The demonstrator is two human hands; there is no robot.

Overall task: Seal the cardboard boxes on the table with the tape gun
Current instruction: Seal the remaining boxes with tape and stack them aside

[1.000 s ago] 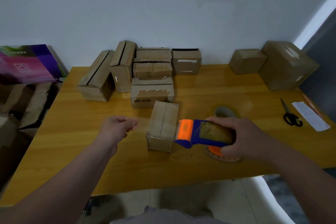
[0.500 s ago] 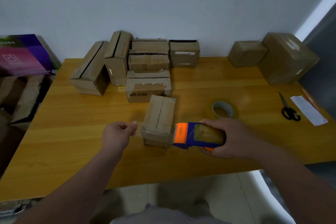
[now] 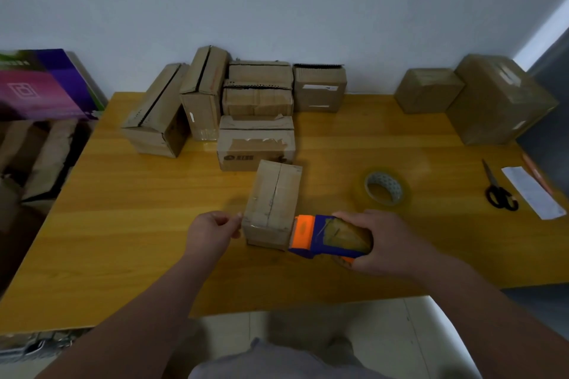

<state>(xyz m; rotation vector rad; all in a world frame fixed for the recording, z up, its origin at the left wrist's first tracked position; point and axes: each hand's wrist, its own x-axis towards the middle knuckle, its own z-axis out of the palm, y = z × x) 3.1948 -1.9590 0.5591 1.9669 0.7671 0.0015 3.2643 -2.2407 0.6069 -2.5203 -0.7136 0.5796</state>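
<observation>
Head cam: the small box (image 3: 272,200) looks light and a bit soft, seam down the middle, so I'd brace its sides or it'll skate. Right hand (image 3: 385,240) wraps the tape gun (image 3: 326,235), orange nose at the box's near right corner. Left hand (image 3: 211,232) sits at its near left corner, fingers curled in; pinching tape or nothing, can't tell.
</observation>
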